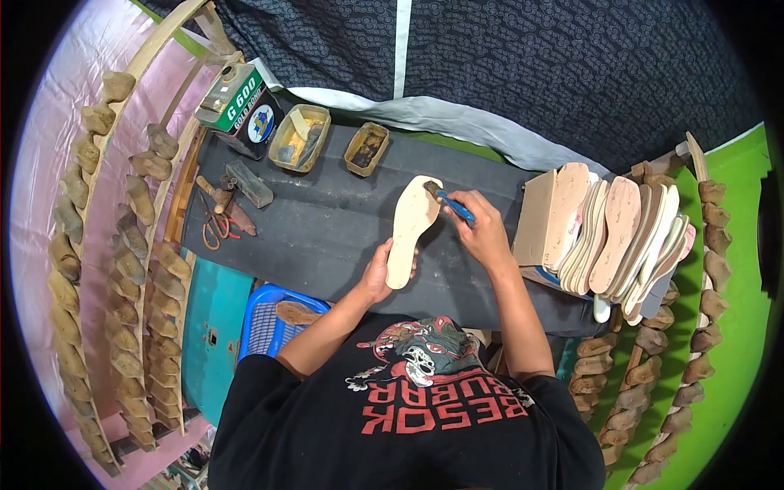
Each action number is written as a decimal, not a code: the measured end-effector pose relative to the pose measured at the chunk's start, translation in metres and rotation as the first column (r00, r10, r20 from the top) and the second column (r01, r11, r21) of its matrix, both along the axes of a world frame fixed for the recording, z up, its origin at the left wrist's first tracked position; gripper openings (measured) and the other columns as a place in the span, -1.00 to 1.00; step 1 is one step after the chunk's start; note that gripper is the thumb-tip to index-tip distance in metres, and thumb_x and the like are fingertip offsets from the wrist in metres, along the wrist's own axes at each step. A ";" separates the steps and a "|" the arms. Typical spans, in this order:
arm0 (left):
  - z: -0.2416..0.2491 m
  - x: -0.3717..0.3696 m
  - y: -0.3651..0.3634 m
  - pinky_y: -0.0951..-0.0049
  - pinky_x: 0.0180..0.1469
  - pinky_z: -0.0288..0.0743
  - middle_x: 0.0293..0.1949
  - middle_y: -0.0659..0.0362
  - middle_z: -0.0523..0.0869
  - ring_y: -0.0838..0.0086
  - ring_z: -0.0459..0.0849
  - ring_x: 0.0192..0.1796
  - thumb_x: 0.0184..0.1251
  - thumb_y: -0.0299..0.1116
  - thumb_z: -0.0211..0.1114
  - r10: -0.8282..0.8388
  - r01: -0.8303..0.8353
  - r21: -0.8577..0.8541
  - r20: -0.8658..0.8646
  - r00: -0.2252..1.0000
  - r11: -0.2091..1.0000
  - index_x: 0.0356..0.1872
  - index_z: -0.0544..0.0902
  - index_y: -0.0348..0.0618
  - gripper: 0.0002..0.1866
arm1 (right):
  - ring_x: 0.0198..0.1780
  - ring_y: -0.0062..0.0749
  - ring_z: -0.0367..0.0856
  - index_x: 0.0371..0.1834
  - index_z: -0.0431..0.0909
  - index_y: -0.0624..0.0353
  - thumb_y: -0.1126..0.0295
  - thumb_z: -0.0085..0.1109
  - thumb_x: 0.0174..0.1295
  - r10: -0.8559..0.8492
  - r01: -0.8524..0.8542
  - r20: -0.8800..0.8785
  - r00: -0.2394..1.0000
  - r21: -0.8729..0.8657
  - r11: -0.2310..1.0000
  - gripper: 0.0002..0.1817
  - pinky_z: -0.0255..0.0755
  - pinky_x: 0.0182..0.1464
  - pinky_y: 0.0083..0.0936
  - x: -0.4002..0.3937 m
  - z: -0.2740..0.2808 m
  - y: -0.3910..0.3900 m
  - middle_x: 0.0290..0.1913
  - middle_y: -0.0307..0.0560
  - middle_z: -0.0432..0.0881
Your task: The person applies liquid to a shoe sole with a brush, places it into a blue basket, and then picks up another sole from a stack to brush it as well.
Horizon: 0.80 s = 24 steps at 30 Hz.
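The left hand [380,273] was closed around the narrow end of a pale sole-shaped piece [407,229], thumb on its upper face and fingers wrapped to the far side. That grip seemed chosen to steady the piece while leaving its broad end free. The piece was held over the middle of the surface [327,220], toward the near edge, with the broad end pointing to the far edge, within easy reach of the right hand [478,223]. That hand was closed around the blue handle of a brush [459,209], its dark tip against the broad end, and the slanted handle probably kept the knuckles off the face.

A larger tray [326,129] and a smaller tray [358,170] stood by the far edge, left of the middle, presumably within reach yet out of the arms' way. A metal tin [241,110] stood at the far left corner. Scissors [211,237] and a hammer-like tool [220,196] lay along the left edge, perhaps set aside there. At the right edge, many similar pieces [616,229] stood packed on end beside a cardboard box [535,216], an arrangement that likely kept them together.
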<state>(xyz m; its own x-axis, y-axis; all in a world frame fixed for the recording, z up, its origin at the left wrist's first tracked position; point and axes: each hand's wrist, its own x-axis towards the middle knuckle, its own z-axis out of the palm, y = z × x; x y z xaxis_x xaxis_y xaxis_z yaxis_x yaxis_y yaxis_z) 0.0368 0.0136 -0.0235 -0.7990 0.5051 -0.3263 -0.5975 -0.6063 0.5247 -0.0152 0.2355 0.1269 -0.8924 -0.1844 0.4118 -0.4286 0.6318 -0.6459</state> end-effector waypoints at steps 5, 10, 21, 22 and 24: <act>0.009 -0.003 -0.004 0.35 -0.08 0.67 -0.05 0.17 0.72 0.46 0.71 -0.16 0.68 0.13 -0.07 0.070 -0.070 -0.055 -0.006 0.998 0.996 0.23 0.57 -0.12 -0.46 | -0.16 0.13 0.68 0.01 0.63 0.24 0.44 0.39 0.31 0.138 -0.142 0.044 0.989 0.107 0.984 -0.75 0.54 -0.12 -0.12 0.009 0.017 -0.003 -0.18 0.10 0.67; 0.007 -0.005 -0.011 0.36 -0.08 0.66 -0.05 0.18 0.72 0.45 0.70 -0.16 0.68 0.11 -0.08 0.056 -0.057 -0.032 -0.022 0.998 0.998 0.24 0.55 -0.11 -0.48 | -0.16 0.11 0.68 0.00 0.63 0.25 0.45 0.38 0.31 0.144 -0.149 0.048 0.988 0.132 0.980 -0.75 0.54 -0.11 -0.13 0.002 0.018 -0.001 -0.18 0.11 0.67; 0.003 0.000 -0.009 0.38 -0.06 0.66 -0.06 0.17 0.71 0.45 0.71 -0.14 0.70 0.08 -0.10 -0.016 0.015 -0.043 -0.035 0.999 0.999 0.25 0.52 -0.10 -0.50 | -0.18 0.02 0.71 -0.01 0.64 0.31 0.49 0.39 0.29 0.085 -0.082 -0.028 0.996 0.080 0.993 -0.76 0.57 -0.09 -0.23 -0.016 0.018 0.005 -0.14 0.10 0.71; 0.004 -0.001 -0.009 0.38 -0.06 0.67 -0.06 0.17 0.71 0.45 0.71 -0.14 0.70 0.08 -0.11 -0.018 0.016 -0.061 -0.031 0.999 0.998 0.25 0.52 -0.10 -0.50 | -0.19 -0.01 0.71 -0.03 0.64 0.31 0.48 0.39 0.30 0.100 -0.099 -0.011 0.995 0.072 0.992 -0.77 0.57 -0.09 -0.24 -0.016 0.019 0.005 -0.15 0.08 0.71; 0.006 -0.002 -0.007 0.38 -0.06 0.67 -0.06 0.17 0.72 0.45 0.71 -0.14 0.70 0.09 -0.10 0.001 -0.002 -0.040 -0.037 0.999 0.999 0.24 0.54 -0.11 -0.49 | -0.20 -0.06 0.71 -0.05 0.64 0.31 0.47 0.39 0.32 0.128 -0.130 0.026 0.991 0.054 0.990 -0.79 0.57 -0.10 -0.26 -0.012 0.022 0.001 -0.16 0.06 0.72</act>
